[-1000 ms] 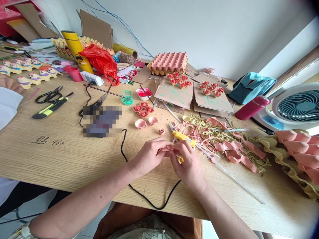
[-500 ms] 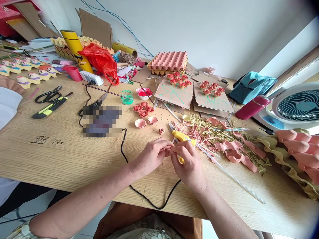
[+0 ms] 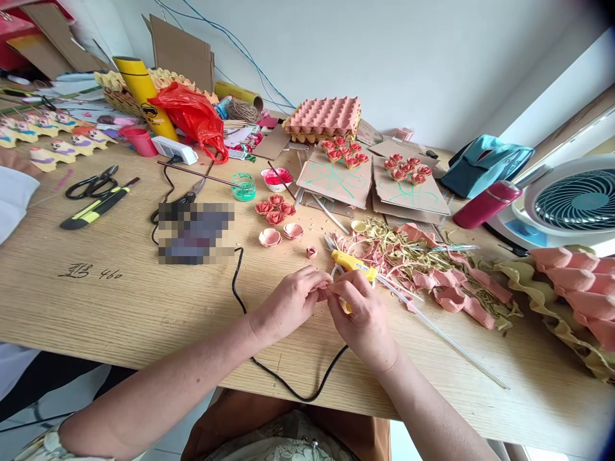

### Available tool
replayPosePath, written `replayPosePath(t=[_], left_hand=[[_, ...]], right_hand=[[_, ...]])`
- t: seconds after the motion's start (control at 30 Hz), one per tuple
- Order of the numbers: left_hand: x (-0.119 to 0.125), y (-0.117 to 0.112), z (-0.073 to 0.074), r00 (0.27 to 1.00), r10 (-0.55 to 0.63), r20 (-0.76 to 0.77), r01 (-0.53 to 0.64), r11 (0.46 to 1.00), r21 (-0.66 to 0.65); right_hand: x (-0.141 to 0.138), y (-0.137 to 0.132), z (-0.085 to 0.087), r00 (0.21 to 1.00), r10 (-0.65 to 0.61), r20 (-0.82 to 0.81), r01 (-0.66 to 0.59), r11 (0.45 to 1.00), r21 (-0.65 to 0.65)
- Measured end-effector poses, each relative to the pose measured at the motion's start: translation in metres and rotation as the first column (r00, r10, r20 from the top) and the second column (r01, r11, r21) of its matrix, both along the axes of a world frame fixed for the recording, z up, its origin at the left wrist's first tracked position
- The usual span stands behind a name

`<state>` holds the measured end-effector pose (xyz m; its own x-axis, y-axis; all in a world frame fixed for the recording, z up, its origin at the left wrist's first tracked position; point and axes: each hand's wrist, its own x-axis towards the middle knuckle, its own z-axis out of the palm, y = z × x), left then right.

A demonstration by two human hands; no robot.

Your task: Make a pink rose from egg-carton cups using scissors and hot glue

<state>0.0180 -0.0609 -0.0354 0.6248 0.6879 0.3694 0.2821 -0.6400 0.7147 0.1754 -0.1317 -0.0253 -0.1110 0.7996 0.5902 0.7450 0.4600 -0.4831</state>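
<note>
My left hand (image 3: 298, 298) and my right hand (image 3: 361, 320) meet over the front of the table, fingertips pinched together. Between them is a small pink piece of egg carton (image 3: 325, 285), mostly covered by the fingers. A yellow hot glue gun (image 3: 353, 264) lies just behind my right hand, partly hidden by it. Beyond my fingers sits a small rolled pink bud (image 3: 311, 251). Two pale pink carton cups (image 3: 270, 238) stand farther back, and several red-painted paper flowers (image 3: 275, 218) are grouped behind them.
Pink and olive carton scraps (image 3: 413, 262) spread to the right, near stacked egg trays (image 3: 571, 288). A long clear glue stick (image 3: 461, 349) lies at front right. Black cable (image 3: 235, 282) loops under my forearms. Scissors (image 3: 93, 184) and a utility knife (image 3: 98, 208) lie left, near another person's sleeve (image 3: 16, 198).
The view has shifted very slightly. Both hands stay together in almost the same place, still pinching the pink piece with small finger movements.
</note>
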Motion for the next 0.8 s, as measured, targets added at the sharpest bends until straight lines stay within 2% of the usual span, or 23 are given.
replayPosePath(t=[0.1, 0.23, 0.33, 0.4, 0.47, 0.6, 0.8], left_hand=[[0.0003, 0.0001, 0.0038, 1.000, 0.008, 0.020, -0.008, 1.000, -0.019], [-0.0002, 0.0024, 0.0090, 0.992, 0.071, 0.106, -0.049, 0.979, -0.199], [-0.0016, 0.0049, 0.0096, 0.988, 0.053, 0.148, -0.008, 0.957, -0.289], [-0.0025, 0.0060, 0.0083, 0.987, 0.045, 0.153, -0.005, 0.967, -0.254], [-0.0031, 0.0065, 0.0065, 0.989, 0.055, 0.139, -0.032, 0.986, -0.165], [-0.0033, 0.0062, 0.0051, 0.994, 0.049, 0.094, -0.046, 0.998, -0.033], [-0.0028, 0.0035, 0.0076, 0.994, -0.001, 0.105, 0.014, 0.992, -0.125]], right_hand=[[0.0000, 0.0015, 0.0011, 1.000, -0.007, 0.010, 0.006, 1.000, 0.013], [0.0018, 0.0036, 0.0028, 0.999, -0.037, -0.010, 0.037, 0.998, 0.042], [0.0026, 0.0034, 0.0024, 0.998, -0.054, -0.024, 0.054, 0.999, -0.005], [0.0020, 0.0029, 0.0017, 0.999, -0.048, -0.023, 0.048, 0.998, -0.031], [0.0009, 0.0029, 0.0011, 1.000, -0.025, -0.009, 0.025, 0.999, -0.035], [-0.0008, 0.0036, 0.0013, 0.999, -0.002, 0.032, 0.002, 1.000, -0.001], [-0.0010, 0.0016, 0.0031, 0.999, -0.004, 0.036, 0.001, 0.996, 0.086]])
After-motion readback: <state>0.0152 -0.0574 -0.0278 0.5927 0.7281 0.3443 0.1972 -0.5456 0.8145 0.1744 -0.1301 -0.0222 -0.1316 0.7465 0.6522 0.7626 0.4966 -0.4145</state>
